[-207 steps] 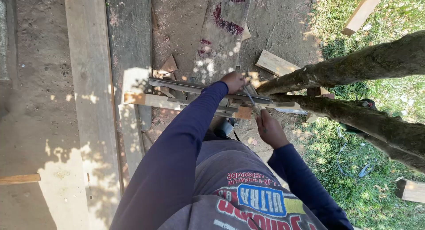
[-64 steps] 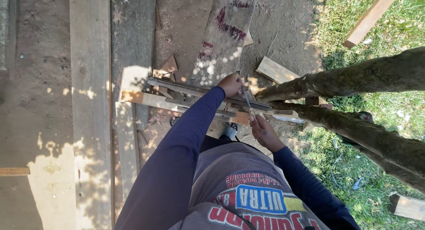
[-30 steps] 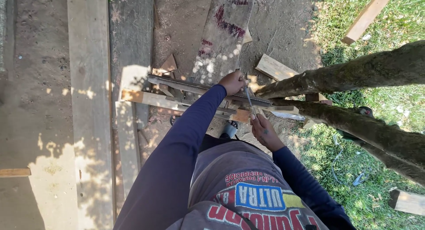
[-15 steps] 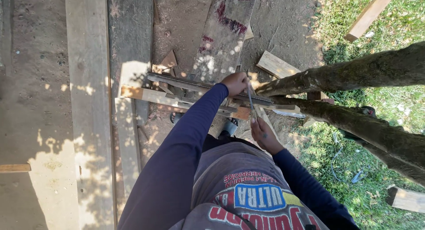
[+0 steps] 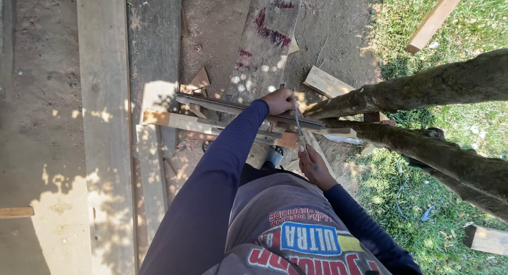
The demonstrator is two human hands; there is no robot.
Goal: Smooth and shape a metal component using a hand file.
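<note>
- pressing my left hand (image 5: 279,101) down at about 12 o'clock from my body, fingers curled together over the long grey metal bar (image 5: 233,109) where it crosses the pale wooden batten (image 5: 174,120).
- my right hand (image 5: 313,165) sits nearer me, at roughly 1 o'clock, fingers closed around the handle end of a thin grey hacksaw blade (image 5: 297,120) that runs up toward my left hand.
- that blade meets the metal bar just beside my left knuckles; i cannot tell how deep it sits.
- at 2 to 3 o'clock two rough mossy tree trunks (image 5: 423,90) slant across, their ends near the bar and the batten.
- at 11 o'clock a wide weathered grey plank with red paint marks (image 5: 264,42) lies on the bare dirt ground (image 5: 32,95).
- at 9 to 10 o'clock a long pale timber board (image 5: 103,121) runs top to bottom.
- a short pale wood offcut (image 5: 327,82) lies at 1 o'clock beyond my left hand.
- green grass (image 5: 465,26) covers the 3 o'clock side.
- my foot in a grey sandal (image 5: 273,156) shows just below the batten.
</note>
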